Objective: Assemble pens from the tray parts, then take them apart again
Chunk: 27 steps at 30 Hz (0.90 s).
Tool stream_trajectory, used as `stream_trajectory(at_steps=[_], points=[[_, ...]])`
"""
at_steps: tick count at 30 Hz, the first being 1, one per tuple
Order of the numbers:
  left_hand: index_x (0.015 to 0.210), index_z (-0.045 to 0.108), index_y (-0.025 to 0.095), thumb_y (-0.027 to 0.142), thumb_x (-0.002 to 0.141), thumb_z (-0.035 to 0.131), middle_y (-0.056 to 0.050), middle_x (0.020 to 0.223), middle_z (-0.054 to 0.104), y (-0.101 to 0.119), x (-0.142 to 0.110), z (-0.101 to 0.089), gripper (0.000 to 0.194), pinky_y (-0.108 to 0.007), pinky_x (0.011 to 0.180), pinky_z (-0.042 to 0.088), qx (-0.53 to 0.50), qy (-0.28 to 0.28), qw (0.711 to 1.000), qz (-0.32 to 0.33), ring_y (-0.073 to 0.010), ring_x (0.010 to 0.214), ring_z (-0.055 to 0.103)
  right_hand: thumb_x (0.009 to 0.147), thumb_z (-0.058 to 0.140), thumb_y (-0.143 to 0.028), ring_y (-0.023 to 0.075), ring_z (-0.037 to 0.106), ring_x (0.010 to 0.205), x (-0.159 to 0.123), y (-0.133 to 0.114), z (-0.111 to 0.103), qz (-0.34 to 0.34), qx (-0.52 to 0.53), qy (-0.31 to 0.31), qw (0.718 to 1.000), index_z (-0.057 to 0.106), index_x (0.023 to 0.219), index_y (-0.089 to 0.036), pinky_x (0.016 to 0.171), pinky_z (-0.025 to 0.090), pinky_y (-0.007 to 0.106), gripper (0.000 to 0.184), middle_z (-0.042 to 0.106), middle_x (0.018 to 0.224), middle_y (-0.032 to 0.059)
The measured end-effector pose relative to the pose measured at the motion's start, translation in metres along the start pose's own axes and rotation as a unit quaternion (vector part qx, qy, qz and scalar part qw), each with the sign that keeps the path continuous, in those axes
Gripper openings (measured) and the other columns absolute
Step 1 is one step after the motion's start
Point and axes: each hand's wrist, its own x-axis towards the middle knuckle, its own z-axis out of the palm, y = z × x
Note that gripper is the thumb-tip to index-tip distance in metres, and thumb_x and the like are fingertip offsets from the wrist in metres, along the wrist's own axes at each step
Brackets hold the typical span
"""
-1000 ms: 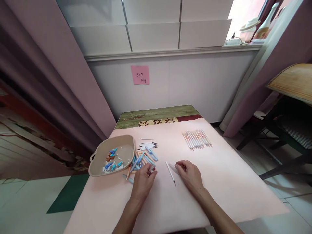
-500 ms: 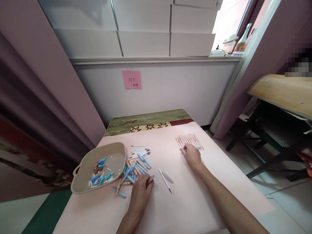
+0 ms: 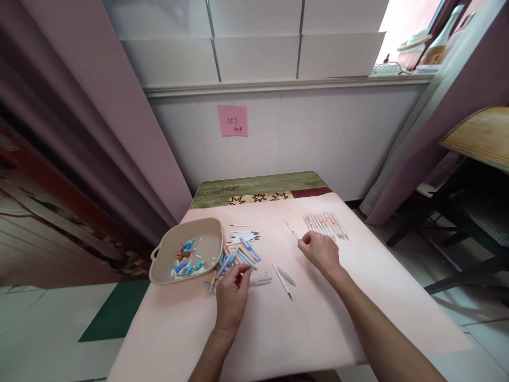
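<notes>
My right hand [image 3: 320, 252] pinches a thin pen [image 3: 291, 229] with a reddish tip, lifted just left of the row of finished pens [image 3: 326, 225]. My left hand [image 3: 233, 294] rests by the pile of blue and orange pen barrels [image 3: 236, 255], its fingers closed on the end of a clear pen barrel [image 3: 260, 279] lying on the cloth. Between the hands lie a white refill [image 3: 283, 282] and a grey pen piece [image 3: 286, 276].
A beige tray [image 3: 207, 236] holding several small blue and orange caps sits at the left. White refills [image 3: 243, 235] lie behind the pile. The pink cloth [image 3: 358, 297] covers the table, whose green patterned far edge [image 3: 254, 187] shows. A chair stands to the right.
My right hand went from the grey piece to the pen row and now holds one pen drawn out leftward. A clear barrel now shows in my left hand's fingers.
</notes>
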Motion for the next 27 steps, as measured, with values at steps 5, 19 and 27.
stream_trajectory(at_steps=[5, 19, 27], points=[[0.090, 0.071, 0.015, 0.045, 0.072, 0.070, -0.007, 0.084, 0.070, 0.013, 0.001, 0.014, 0.035, -0.023, 0.052, 0.042, -0.275, -0.063, 0.939, -0.194, -0.0109, 0.057, 0.055, 0.079, 0.060, -0.046, 0.0163, 0.064, 0.061, -0.071, -0.015, 0.023, -0.012, 0.479, -0.169, 0.861, 0.055, 0.079, -0.019, 0.056, 0.044, 0.025, 0.028, 0.068, 0.070, 0.0042], [0.077, 0.069, 0.013, 0.029, 0.061, 0.082, -0.007, 0.079, 0.073, 0.027, -0.004, 0.046, 0.027, -0.026, 0.077, 0.046, -0.437, -0.019, 0.872, -0.220, -0.0148, 0.078, 0.065, 0.067, 0.070, -0.059, 0.0072, 0.043, 0.046, -0.098, -0.030, 0.033, 0.020, 0.559, -0.211, 0.802, 0.061, 0.074, -0.015, 0.043, 0.032, 0.020, 0.045, 0.052, 0.055, -0.0036], [0.084, 0.068, 0.014, 0.032, 0.064, 0.080, -0.006, 0.086, 0.073, 0.031, -0.004, 0.052, 0.029, -0.029, 0.083, 0.043, -0.436, -0.003, 0.874, -0.213, -0.0152, 0.084, 0.064, 0.081, 0.046, -0.069, 0.0063, 0.035, 0.035, -0.095, -0.029, 0.037, 0.060, 0.545, -0.216, 0.808, 0.057, 0.070, -0.016, 0.036, 0.021, 0.020, 0.055, 0.048, 0.046, -0.0041]])
